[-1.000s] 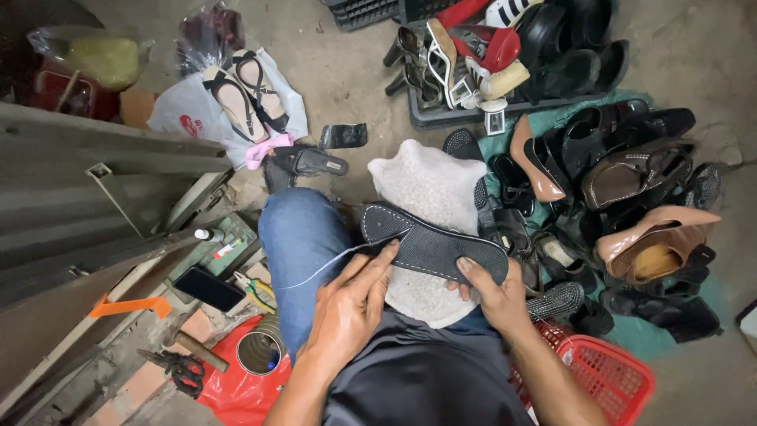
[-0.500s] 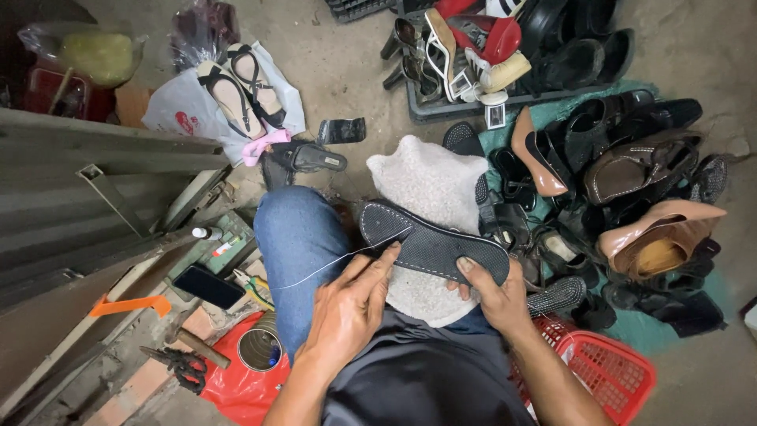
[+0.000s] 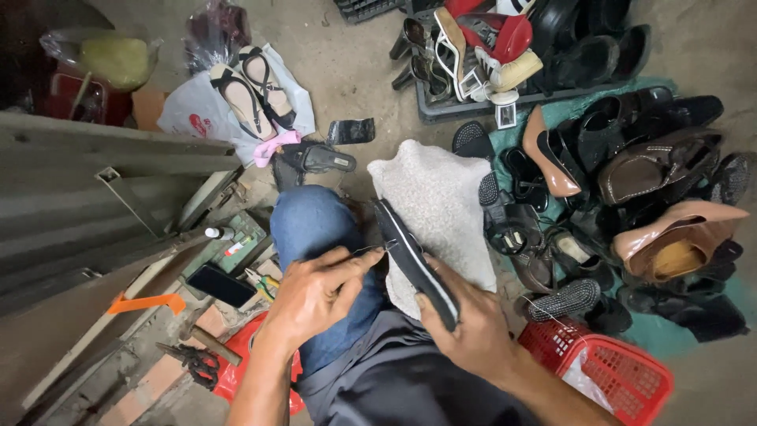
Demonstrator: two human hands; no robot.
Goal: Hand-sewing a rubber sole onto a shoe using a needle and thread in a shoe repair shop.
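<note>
Item: black shoe sole [image 3: 414, 264], on your lap over the grey cloth [image 3: 441, 213], at 6 o'clock of the shoe pile [image 3: 631, 181].
Grip: your right hand [image 3: 473, 335] clasps its near end; your left hand [image 3: 315, 292] pinches a thread [image 3: 367, 251] at its edge.
Axis: runs 11 to 5 o'clock, toe pointing away, tilted on edge.
Risk: the thread may snap under a hard pull; the tilted sole may twist free.

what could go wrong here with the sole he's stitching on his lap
The left hand pinches a thin thread or needle right at the black shoe sole, close to the right hand gripping it, so a slip might prick those fingers. The sole stands on edge over the grey cloth and may twist.
</note>
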